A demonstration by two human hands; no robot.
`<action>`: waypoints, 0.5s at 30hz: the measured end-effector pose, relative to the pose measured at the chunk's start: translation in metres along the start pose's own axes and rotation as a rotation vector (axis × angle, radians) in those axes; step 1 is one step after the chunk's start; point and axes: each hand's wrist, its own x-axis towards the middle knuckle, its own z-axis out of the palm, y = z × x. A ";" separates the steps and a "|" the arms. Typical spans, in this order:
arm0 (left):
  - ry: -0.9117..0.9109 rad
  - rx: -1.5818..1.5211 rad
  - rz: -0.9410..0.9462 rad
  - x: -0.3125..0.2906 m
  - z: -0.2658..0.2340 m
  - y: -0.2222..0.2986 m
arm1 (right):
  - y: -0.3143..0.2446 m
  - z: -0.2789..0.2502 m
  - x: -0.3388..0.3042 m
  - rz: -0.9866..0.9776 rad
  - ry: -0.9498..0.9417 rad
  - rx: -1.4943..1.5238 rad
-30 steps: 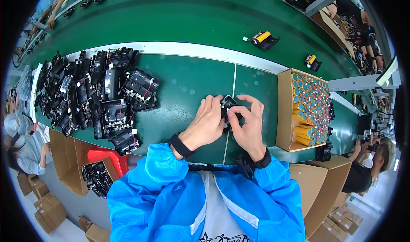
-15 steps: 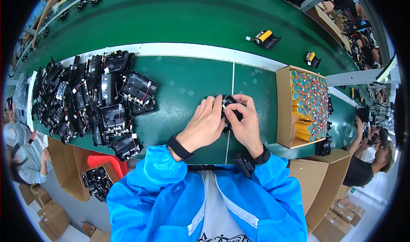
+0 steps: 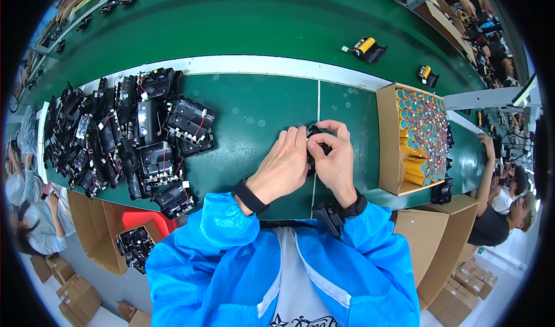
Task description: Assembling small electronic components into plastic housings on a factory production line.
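Note:
Over the middle of the green workbench, a small black plastic housing (image 3: 313,131) is held between my two hands, mostly covered by fingers. My left hand (image 3: 281,164) lies against its left side, fingers together and bent over it. From the right, my right hand (image 3: 336,160) pinches it with thumb and forefinger. What the fingertips press inside the housing is hidden. To the left lies a heap of similar black housings (image 3: 149,122), some with red wires and white connectors. At right stands a cardboard box (image 3: 389,145) packed with yellow cylindrical batteries (image 3: 417,168) with red leads.
Past a white rail (image 3: 248,65) runs a green belt (image 3: 231,21), carrying black housings with yellow batteries (image 3: 369,47). Below the bench edge are a red bin (image 3: 156,221), a carton of black parts (image 3: 136,247) and an open carton (image 3: 419,234). Co-workers (image 3: 503,211) sit at both sides.
The view has shifted slightly, so the bench things appear a little to the right. My hands keep nearly the same grip on the housing. A co-worker's arm at right reaches farther up.

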 end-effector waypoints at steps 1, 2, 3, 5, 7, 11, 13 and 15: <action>0.017 -0.003 0.001 0.000 0.000 -0.001 | -0.001 0.000 -0.001 0.008 0.000 -0.007; 0.034 -0.008 0.002 -0.001 0.001 -0.002 | -0.002 -0.001 -0.003 0.010 -0.001 -0.010; 0.033 -0.012 0.003 -0.002 0.001 -0.001 | -0.003 -0.003 -0.008 0.060 0.024 0.109; 0.050 -0.004 -0.040 -0.003 0.002 0.001 | -0.004 -0.010 -0.020 0.158 0.080 0.344; 0.064 -0.005 -0.057 -0.001 0.002 0.003 | 0.005 -0.025 -0.038 0.223 -0.011 0.332; 0.011 -0.050 -0.093 0.003 -0.003 0.006 | 0.008 -0.048 -0.045 0.296 -0.253 0.164; 0.015 -0.015 -0.084 0.000 -0.002 0.008 | -0.001 -0.056 -0.037 0.164 -0.381 -0.151; 0.025 0.018 -0.062 -0.002 -0.001 0.009 | 0.000 -0.057 -0.035 0.044 -0.227 -0.317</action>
